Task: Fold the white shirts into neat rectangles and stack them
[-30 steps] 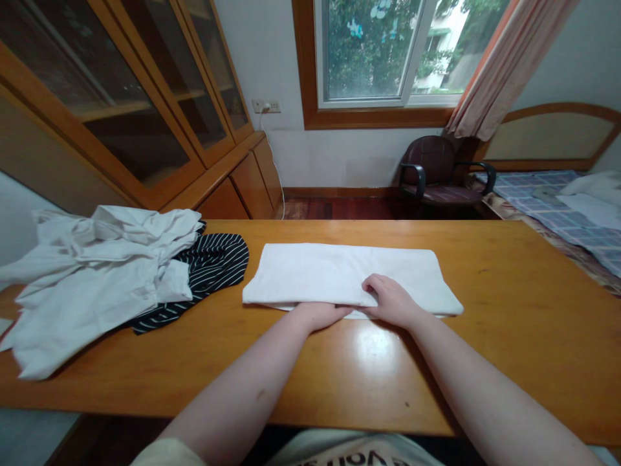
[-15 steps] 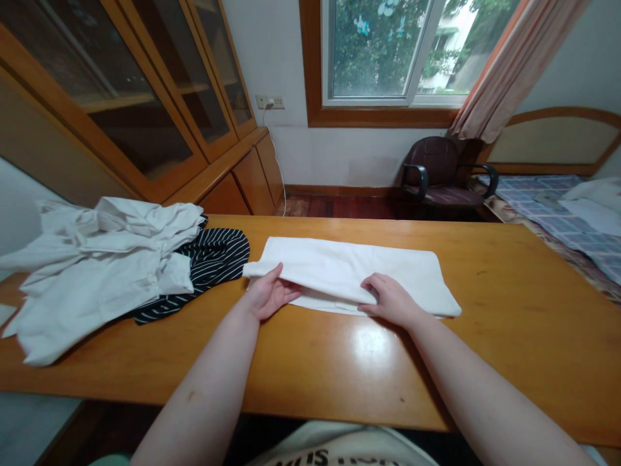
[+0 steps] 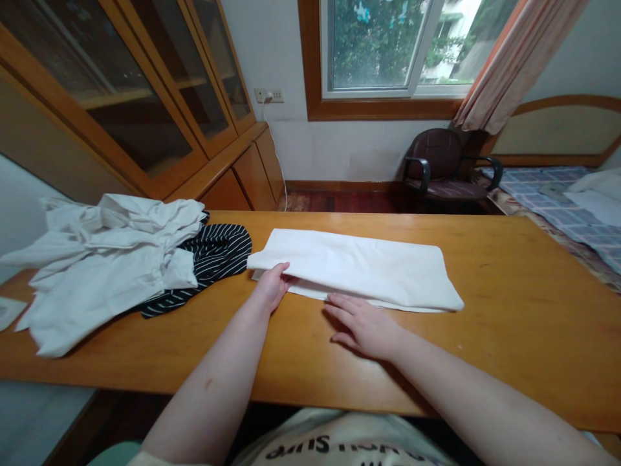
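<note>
A folded white cloth (image 3: 359, 268) lies across the middle of the wooden table (image 3: 509, 323). My left hand (image 3: 272, 288) grips the cloth's near left corner, thumb on top and fingers under the fold. Just in front of the cloth's near edge, my right hand (image 3: 361, 323) rests flat on the tabletop with its fingers stretched out to the left, holding nothing.
A heap of white garments (image 3: 101, 268) covers a black striped garment (image 3: 216, 259) at the table's left end. Wooden glass-door cabinets (image 3: 145, 103) line the left wall. A dark armchair (image 3: 439, 168) stands under the window, and a bed (image 3: 572, 200) is at the right.
My left hand slid from the cloth's near middle to its left corner and took hold of it. My right hand came off the cloth and now lies flat on the table.
</note>
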Action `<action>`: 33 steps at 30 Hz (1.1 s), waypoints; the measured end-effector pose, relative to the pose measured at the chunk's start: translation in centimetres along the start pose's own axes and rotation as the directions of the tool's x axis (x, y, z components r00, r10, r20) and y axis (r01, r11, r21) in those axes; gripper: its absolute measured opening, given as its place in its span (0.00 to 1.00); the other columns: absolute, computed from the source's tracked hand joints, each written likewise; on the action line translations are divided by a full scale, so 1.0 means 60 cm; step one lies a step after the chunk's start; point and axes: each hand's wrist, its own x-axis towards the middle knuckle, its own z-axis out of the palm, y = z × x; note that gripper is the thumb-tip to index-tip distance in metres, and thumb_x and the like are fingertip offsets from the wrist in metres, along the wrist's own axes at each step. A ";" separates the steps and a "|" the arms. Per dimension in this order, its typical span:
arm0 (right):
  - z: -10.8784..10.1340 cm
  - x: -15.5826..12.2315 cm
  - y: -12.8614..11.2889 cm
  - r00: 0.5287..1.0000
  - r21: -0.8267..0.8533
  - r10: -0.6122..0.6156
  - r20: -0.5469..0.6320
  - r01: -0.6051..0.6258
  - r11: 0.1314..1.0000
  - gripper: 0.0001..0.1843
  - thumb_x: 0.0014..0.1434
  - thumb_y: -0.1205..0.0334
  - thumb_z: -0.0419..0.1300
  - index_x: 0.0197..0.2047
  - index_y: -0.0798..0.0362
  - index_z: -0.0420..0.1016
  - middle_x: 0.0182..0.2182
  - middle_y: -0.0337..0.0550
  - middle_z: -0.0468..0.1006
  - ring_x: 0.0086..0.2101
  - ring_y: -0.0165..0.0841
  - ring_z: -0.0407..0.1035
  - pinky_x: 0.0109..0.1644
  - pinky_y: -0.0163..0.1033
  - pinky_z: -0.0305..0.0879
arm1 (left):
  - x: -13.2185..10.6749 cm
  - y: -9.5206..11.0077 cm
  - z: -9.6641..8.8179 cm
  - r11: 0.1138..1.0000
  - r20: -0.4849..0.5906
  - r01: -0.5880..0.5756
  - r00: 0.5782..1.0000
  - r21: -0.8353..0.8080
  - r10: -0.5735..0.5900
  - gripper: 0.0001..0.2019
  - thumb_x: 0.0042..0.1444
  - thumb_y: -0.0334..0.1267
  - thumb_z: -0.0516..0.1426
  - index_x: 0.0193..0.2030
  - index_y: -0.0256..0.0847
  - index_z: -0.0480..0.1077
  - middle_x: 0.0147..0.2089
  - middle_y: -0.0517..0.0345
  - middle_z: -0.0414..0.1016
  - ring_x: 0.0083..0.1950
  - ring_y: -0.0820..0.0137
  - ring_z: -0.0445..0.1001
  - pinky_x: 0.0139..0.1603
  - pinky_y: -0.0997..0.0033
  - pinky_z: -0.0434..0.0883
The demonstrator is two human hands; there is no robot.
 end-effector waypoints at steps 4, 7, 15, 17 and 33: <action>0.018 0.001 0.001 0.985 -0.041 0.148 0.085 -0.145 0.989 0.43 0.57 0.38 0.53 0.66 0.58 0.55 0.64 0.59 0.56 0.62 0.47 0.52 0.64 0.52 0.49 | 0.003 -0.001 0.000 1.000 -0.007 0.000 1.000 -0.007 0.000 0.20 0.53 0.24 0.53 0.54 0.33 0.66 0.45 0.47 0.78 0.45 0.65 0.77 0.48 0.65 0.75; 0.019 0.000 0.006 0.972 -0.039 0.210 0.107 -0.207 0.978 0.41 0.59 0.38 0.50 0.68 0.55 0.52 0.64 0.55 0.58 0.61 0.45 0.53 0.64 0.51 0.48 | -0.001 0.002 0.002 1.000 -0.020 -0.007 1.000 -0.007 0.006 0.21 0.53 0.23 0.52 0.54 0.34 0.66 0.44 0.47 0.78 0.44 0.65 0.77 0.48 0.65 0.76; 0.009 0.006 0.012 0.949 -0.076 0.305 0.084 -0.299 0.951 0.40 0.59 0.36 0.48 0.67 0.50 0.53 0.64 0.50 0.59 0.61 0.45 0.53 0.63 0.52 0.48 | -0.001 0.010 0.003 1.000 -0.057 0.016 0.998 -0.001 -0.016 0.20 0.51 0.23 0.51 0.52 0.35 0.66 0.40 0.48 0.78 0.37 0.65 0.78 0.41 0.62 0.77; 0.007 0.006 0.017 0.949 -0.077 0.304 0.086 -0.298 0.952 0.40 0.59 0.37 0.49 0.67 0.50 0.54 0.64 0.50 0.58 0.61 0.45 0.53 0.62 0.52 0.49 | 0.000 0.014 0.002 0.997 -0.055 0.026 0.998 0.067 -0.022 0.18 0.51 0.24 0.52 0.49 0.36 0.67 0.37 0.50 0.78 0.33 0.66 0.77 0.35 0.63 0.77; 0.002 0.006 0.018 0.972 -0.071 0.214 0.098 -0.207 0.976 0.34 0.61 0.44 0.51 0.66 0.52 0.58 0.61 0.53 0.63 0.58 0.45 0.58 0.61 0.50 0.53 | -0.035 0.073 -0.047 0.321 0.278 -0.210 0.943 0.924 -0.183 0.20 0.52 0.56 0.54 0.24 0.39 0.70 0.19 0.57 0.71 0.22 0.68 0.70 0.25 0.72 0.67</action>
